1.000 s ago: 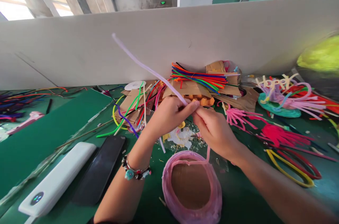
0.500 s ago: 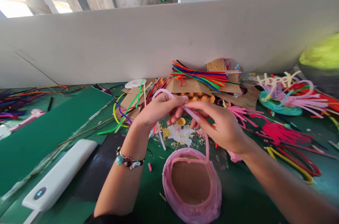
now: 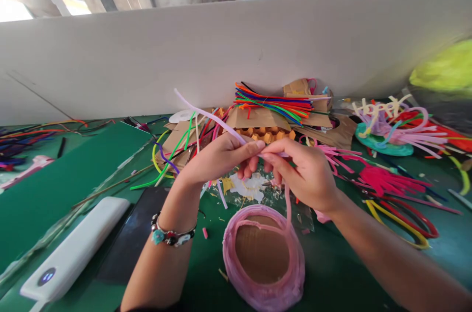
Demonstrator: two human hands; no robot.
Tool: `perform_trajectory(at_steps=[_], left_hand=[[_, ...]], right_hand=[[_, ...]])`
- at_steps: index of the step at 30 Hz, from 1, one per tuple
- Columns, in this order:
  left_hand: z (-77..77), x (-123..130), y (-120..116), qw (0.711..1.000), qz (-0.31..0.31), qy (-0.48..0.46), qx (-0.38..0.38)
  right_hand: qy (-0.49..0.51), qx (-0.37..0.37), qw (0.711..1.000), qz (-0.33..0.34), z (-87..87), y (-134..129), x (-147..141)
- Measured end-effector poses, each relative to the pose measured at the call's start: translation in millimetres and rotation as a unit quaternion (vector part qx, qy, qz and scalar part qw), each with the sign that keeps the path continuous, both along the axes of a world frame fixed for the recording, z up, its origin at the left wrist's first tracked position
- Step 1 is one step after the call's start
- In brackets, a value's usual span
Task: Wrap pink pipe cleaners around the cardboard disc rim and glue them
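Between my two hands runs a lilac pipe cleaner [image 3: 210,116], its free end pointing up and to the left. My left hand [image 3: 236,152] pinches it between thumb and fingers. Close beside, the fingertips of my right hand [image 3: 298,167] are closed on the same pipe cleaner. Below them on the table sits a round pink-purple basket [image 3: 229,258], wrapped in fuzzy strands with a brown cardboard bottom. A pink strand rises from its rim to my right hand; where it meets the lilac one is hidden by my fingers.
Bundled coloured pipe cleaners [image 3: 273,103] lie on cardboard at the back. A white power bank [image 3: 77,248] and a dark flat panel [image 3: 134,238] are at left. Pink strands [image 3: 387,179] and a turquoise piece [image 3: 383,141] lie right. A low white partition [image 3: 184,56] stands behind.
The lilac pipe cleaner's free end has swung from an arch drooping over my left hand to stretched out up-left. Both hands stay together above the basket; the view has shifted slightly.
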State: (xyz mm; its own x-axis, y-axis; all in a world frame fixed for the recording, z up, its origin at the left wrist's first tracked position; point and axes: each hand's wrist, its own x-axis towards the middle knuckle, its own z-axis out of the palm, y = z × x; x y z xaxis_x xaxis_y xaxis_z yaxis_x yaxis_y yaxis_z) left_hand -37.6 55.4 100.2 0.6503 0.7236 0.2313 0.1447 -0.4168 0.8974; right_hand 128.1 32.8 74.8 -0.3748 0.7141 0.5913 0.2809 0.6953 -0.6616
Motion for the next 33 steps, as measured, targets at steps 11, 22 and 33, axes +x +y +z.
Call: perform_trajectory(at_steps=[11, 22, 33], left_hand=[[-2.1, 6, 2, 0.995, 0.067, -0.028, -0.065], [4.9, 4, -5, 0.992, 0.120, 0.012, -0.038], [5.0, -3, -2, 0.996, 0.087, 0.009, -0.023]], right_hand=[[0.169, -0.042, 0.979, -0.102, -6.8, 8, -8], [-0.044, 0.283, 0.944, -0.163, -9.3, 13, -7], [-0.022, 0.001, 0.998, 0.055, -0.9, 15, 3]])
